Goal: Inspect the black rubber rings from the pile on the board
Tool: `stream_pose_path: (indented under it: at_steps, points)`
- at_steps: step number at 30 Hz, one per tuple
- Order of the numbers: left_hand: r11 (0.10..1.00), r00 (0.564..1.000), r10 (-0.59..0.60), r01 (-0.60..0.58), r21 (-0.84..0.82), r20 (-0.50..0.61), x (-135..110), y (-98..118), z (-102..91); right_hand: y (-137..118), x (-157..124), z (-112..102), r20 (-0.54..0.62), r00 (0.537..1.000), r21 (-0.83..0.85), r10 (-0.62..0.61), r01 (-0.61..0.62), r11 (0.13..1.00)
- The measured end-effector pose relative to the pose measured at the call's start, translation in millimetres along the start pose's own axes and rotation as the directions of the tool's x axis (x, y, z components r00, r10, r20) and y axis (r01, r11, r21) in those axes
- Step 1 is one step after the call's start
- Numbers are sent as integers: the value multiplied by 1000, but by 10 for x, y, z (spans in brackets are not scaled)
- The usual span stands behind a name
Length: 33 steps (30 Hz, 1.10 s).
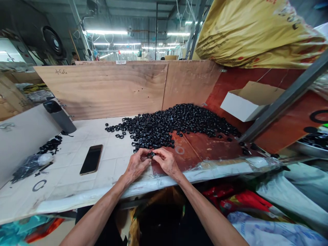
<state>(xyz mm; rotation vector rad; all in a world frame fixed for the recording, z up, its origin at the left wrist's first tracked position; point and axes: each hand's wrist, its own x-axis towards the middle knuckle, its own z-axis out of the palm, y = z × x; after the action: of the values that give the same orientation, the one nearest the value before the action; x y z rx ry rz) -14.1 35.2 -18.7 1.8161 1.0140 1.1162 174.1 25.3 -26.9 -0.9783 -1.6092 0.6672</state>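
Note:
Close together at the front edge of the worktable, my left hand and my right hand meet fingertip to fingertip. Both are closed in a pinch on a small black plastic part, partly hidden by the fingers. A thin, light sliver shows by the left fingertips, too small to name. Just beyond the hands spreads a heap of small black ring-shaped parts, some loose at its left end. A dark phone lies on the white table covering to the left of my left hand.
A grey bottle leans at the left, near black scraps and a flat ring. Wooden boards wall the back. An open white box and a slanted metal bar stand right, below a yellow sack.

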Motion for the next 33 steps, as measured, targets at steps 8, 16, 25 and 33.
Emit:
stream_pose_path:
  at_steps: [8,16,25,33]
  points:
    - [990,998,47,-43,133,-34,-7,-9,-1,-13,-4,-8,4,995,-64,-102,102,993]
    - [997,996,79,-79,-9,-29,-1,19,8,36,-11,11,4,998,-58,-58,58,997]
    - [969,970,243,-243,36,-16,-14,31,-18,-21,3,7,48,999,-146,-24,31,989]
    - [983,982,184,-185,-14,-49,-52,54,29,39,-67,94,49,997,-4,-62,62,998]
